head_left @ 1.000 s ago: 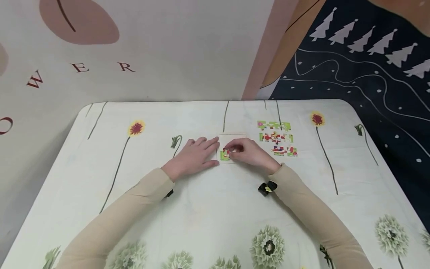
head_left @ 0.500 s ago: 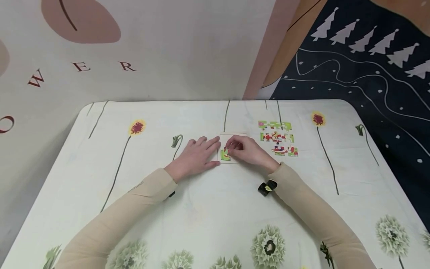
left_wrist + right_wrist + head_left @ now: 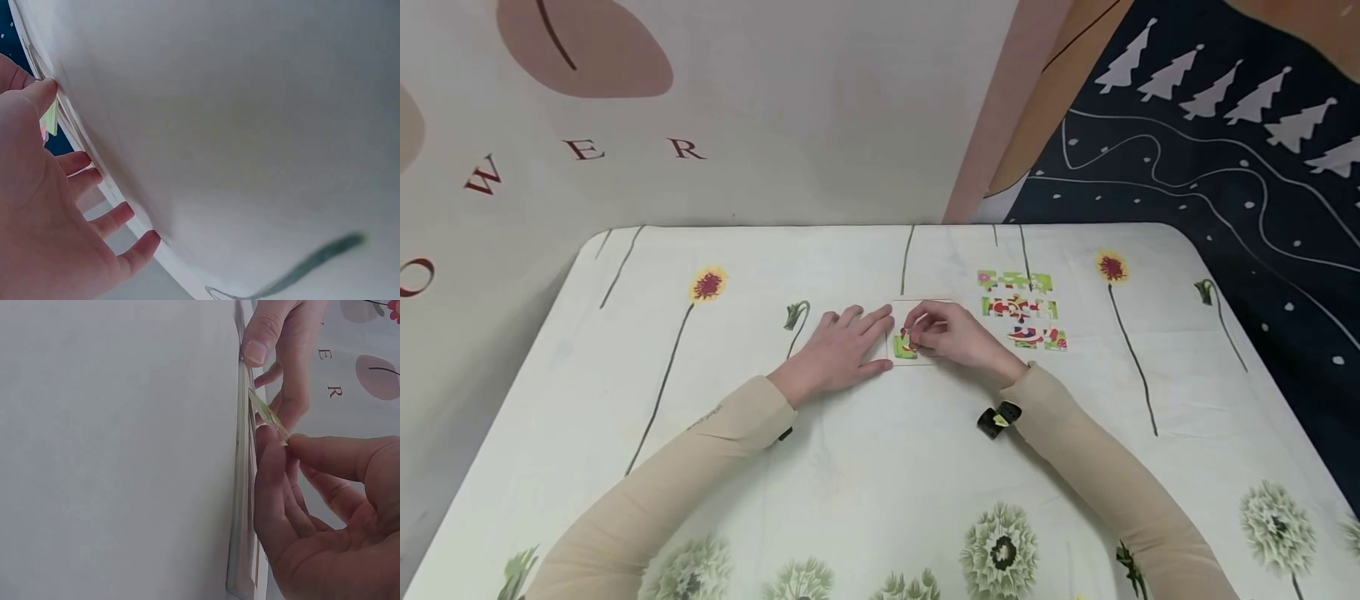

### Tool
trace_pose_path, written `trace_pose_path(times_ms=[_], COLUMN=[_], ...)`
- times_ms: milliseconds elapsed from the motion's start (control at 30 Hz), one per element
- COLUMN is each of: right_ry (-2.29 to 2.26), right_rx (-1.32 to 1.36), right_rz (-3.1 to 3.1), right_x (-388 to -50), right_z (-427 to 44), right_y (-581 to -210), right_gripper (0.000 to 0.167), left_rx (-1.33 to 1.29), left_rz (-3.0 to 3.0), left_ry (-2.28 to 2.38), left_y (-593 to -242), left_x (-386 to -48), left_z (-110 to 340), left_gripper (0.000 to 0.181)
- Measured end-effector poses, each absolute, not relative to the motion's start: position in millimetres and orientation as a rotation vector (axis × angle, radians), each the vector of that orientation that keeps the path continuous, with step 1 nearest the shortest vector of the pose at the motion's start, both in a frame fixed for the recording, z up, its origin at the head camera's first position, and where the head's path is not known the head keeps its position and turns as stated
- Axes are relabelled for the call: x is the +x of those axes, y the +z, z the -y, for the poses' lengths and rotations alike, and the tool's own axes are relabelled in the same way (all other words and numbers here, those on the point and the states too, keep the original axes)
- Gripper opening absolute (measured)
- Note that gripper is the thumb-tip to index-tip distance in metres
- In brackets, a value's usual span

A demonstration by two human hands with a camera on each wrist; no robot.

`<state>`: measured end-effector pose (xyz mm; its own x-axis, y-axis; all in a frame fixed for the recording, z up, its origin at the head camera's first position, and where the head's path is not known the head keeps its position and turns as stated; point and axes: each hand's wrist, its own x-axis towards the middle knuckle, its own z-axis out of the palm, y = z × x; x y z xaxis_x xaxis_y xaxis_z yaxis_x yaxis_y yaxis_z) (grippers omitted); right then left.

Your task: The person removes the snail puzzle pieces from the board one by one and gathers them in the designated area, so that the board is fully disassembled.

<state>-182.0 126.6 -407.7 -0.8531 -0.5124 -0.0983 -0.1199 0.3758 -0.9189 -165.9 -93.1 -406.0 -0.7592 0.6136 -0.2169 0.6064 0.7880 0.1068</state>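
Observation:
A shallow pale puzzle board [image 3: 899,313] lies on the table in front of me. My right hand [image 3: 951,335] pinches a green and red puzzle piece [image 3: 903,346] between thumb and fingers over the board's near left corner. In the right wrist view that puzzle piece [image 3: 268,414] is tilted, one end low at the board and the other raised in the fingertips. My left hand [image 3: 838,346] rests at the board's left edge, fingers spread and straight, thumb at the near corner. The right fingers hide much of the board's right side.
Right of the board, several colourful puzzle pieces [image 3: 1017,307] lie in three rows. The white tablecloth [image 3: 865,467] carries printed flowers. A wall hanging [image 3: 820,125] rises behind the far table edge, with a dark one [image 3: 1187,158] at the right.
The puzzle piece in the right hand has tipped up at its right side over the last second. The left hand stays in place at the board.

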Motion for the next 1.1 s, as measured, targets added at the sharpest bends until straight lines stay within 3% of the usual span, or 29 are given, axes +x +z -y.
trace_pose_path(times_ms=[1100], right_ry=[-1.616], right_rx=[-0.243], right_rz=[-2.277], right_x=[-178], right_z=[-188], right_y=[-399], right_gripper=[0.012], left_rx=[0.953], left_rz=[-2.745], left_ry=[0.042], left_y=[-406], left_x=[-164], left_z=[92], left_gripper=[0.069])
